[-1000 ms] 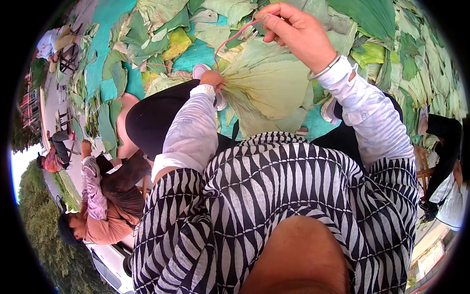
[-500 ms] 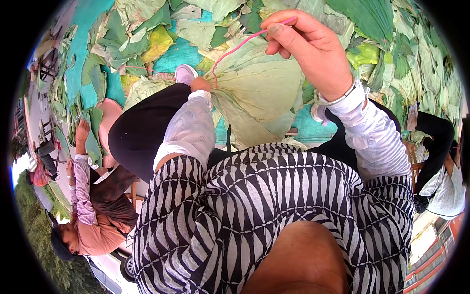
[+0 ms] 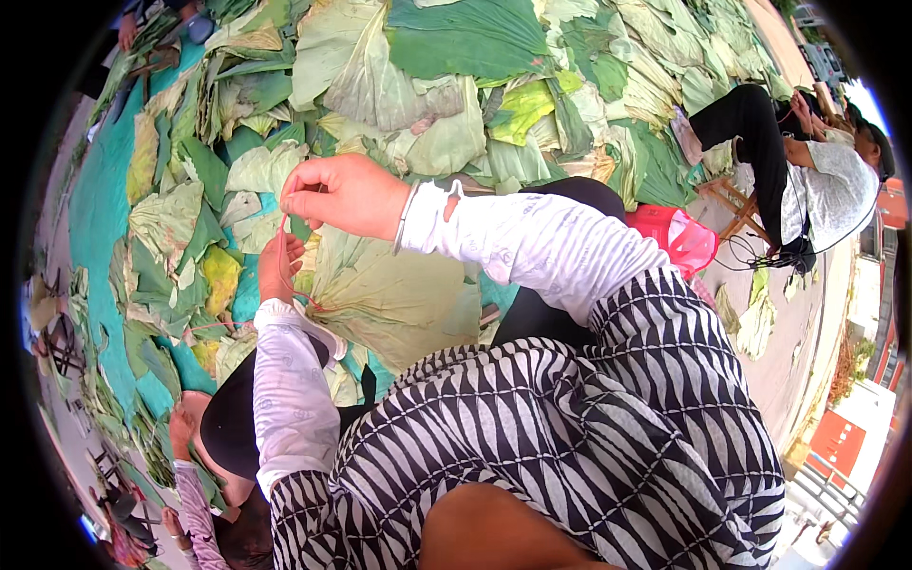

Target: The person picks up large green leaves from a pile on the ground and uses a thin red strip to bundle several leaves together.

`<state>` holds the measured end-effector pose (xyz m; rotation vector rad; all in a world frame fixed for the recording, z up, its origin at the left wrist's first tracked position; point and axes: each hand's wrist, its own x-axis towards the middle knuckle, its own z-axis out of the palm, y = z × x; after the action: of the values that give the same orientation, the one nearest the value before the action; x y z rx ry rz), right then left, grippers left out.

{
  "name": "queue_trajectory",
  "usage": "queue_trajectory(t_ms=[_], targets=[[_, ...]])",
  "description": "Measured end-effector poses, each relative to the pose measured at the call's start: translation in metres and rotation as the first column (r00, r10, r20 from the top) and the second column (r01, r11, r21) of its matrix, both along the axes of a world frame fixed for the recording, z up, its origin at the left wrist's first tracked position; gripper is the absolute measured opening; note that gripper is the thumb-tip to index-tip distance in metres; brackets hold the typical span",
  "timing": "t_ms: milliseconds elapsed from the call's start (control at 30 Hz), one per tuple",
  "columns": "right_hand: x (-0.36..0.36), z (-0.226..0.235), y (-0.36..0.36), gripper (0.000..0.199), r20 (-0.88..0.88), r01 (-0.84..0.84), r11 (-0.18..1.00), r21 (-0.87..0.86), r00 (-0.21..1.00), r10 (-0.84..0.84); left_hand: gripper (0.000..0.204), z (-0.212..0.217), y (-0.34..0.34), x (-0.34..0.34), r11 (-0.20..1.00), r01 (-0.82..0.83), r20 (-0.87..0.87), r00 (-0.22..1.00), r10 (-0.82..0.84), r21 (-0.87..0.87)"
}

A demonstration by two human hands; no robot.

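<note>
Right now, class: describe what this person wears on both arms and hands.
Both forearms are covered by long, pale grey-white sleeves with a faint printed pattern. The left hand and right hand are bare: no gloves. The right sleeve's cuff has a thin dark edge.

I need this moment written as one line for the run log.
left hand: grips stem end of leaf bundle | right hand: pinches red string, raised above bundle | around: green leaves spread on ground

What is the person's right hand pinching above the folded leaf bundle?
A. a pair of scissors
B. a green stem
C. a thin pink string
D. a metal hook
C: the right hand pinches a thin pink string that runs down toward the left hand at the narrow end of the leaf bundle.
</note>
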<state>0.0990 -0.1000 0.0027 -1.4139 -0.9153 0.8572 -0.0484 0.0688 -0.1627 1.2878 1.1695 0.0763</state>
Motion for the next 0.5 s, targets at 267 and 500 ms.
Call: queue_trajectory(t_ms=[267, 500], targets=[[0.019, 0.005, -0.011, 0.021, 0.012, -0.034, 0.997, -0.066, 0.999, 0.035, 0.013, 0.173, -0.060, 0.032, 0.936, 0.350, 0.497, 0.819, -0.286, -0.039], [0.079, -0.030, -0.013, 0.025, 0.008, 0.165, 0.959, -0.230, 0.986, -0.168, 0.012, 0.176, -0.055, 0.035, 0.961, 0.246, 0.514, 0.845, -0.148, -0.127]])
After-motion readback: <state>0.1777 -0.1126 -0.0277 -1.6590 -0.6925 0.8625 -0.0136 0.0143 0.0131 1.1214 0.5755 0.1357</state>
